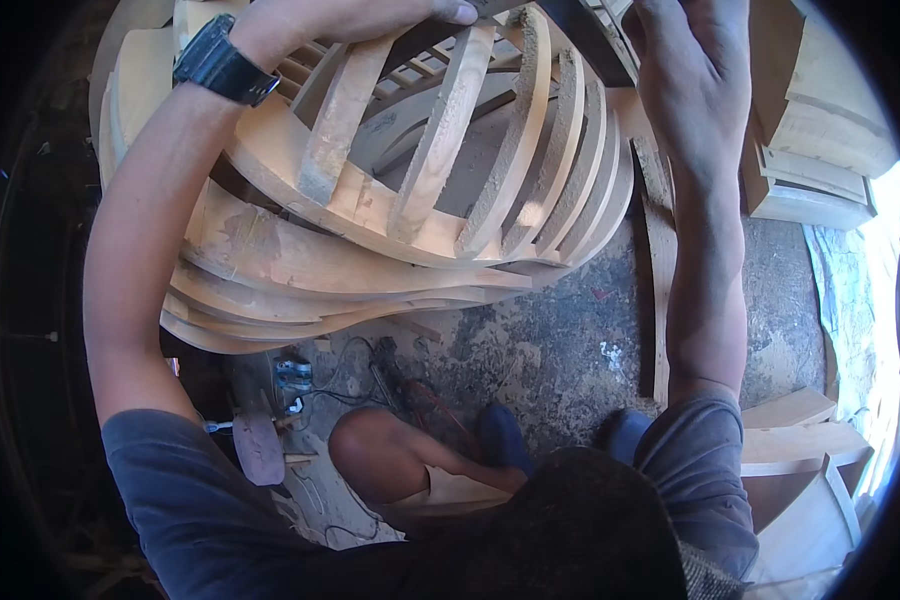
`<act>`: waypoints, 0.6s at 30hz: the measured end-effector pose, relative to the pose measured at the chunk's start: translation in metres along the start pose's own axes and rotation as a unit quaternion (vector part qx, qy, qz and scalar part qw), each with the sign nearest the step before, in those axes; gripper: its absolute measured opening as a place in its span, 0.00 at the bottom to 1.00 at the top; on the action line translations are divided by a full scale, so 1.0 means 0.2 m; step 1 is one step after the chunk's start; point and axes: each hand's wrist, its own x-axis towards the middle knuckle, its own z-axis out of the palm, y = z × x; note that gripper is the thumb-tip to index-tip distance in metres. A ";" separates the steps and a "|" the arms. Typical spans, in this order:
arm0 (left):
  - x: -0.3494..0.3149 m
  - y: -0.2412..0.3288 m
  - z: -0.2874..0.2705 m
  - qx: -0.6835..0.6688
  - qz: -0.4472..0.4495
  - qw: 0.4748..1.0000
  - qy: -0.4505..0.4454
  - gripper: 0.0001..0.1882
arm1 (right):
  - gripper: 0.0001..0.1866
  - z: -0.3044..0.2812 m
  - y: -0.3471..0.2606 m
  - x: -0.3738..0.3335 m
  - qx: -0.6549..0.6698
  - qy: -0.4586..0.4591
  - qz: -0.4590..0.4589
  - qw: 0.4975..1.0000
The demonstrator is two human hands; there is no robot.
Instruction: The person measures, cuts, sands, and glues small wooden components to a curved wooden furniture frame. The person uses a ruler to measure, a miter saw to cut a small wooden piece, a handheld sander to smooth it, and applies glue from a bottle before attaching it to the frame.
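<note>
A curved wooden frame [365,205] with a row of bent slats [440,130] lies on its side before me. My left hand [400,12] is at its upper rail, partly cut off by the picture's top edge. One digit lies along the rail, and the hand seems closed on it; its other fingers are hidden. My right hand [698,75] is closed at the end of a dark flat-bladed tool [592,42], whose exact kind I cannot make out. The tool slants over the frame's far right side. Several slats have rough, fuzzy edges.
More curved wooden pieces [270,250] are stacked under the frame. Wooden furniture parts stand at right, both a far box-like one [820,130] and a near one [800,440]. A long wooden strip [660,290] lies by my right forearm. A blue power tool [292,376] and cords are on the floor.
</note>
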 end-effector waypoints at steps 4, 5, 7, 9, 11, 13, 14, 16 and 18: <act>0.00 -0.04 0.03 -0.011 0.013 1.000 0.010 0.19 | 0.16 0.04 -0.14 -0.06 0.070 -0.020 0.005 0.997; -0.01 -0.05 0.04 -0.013 0.016 0.999 0.024 0.19 | 0.17 0.07 -0.16 -0.06 0.057 -0.035 -0.005 0.998; -0.01 -0.04 0.03 -0.021 0.010 1.000 0.013 0.19 | 0.27 0.12 -0.19 -0.11 0.106 0.003 0.042 0.993; -0.02 -0.04 0.04 -0.029 0.004 1.000 0.006 0.19 | 0.36 0.08 -0.17 -0.15 0.144 -0.018 0.065 0.987; 0.01 -0.06 0.05 -0.017 0.032 0.999 0.034 0.19 | 0.29 0.01 -0.01 -0.17 0.039 -0.124 -0.094 0.987; 0.00 -0.08 0.07 -0.015 0.036 0.999 0.036 0.20 | 0.16 0.14 -0.03 -0.26 -0.132 -0.061 -0.169 0.975; 0.00 -0.09 0.07 -0.011 0.044 0.998 0.040 0.20 | 0.13 0.15 0.01 -0.30 -0.156 -0.064 -0.187 0.968; 0.00 -0.08 0.07 -0.022 0.036 0.999 0.034 0.20 | 0.08 0.16 0.02 -0.33 -0.201 -0.072 -0.189 0.958; 0.00 -0.10 0.07 -0.033 0.028 0.999 0.026 0.20 | 0.06 0.19 0.01 -0.35 -0.230 -0.082 -0.159 0.957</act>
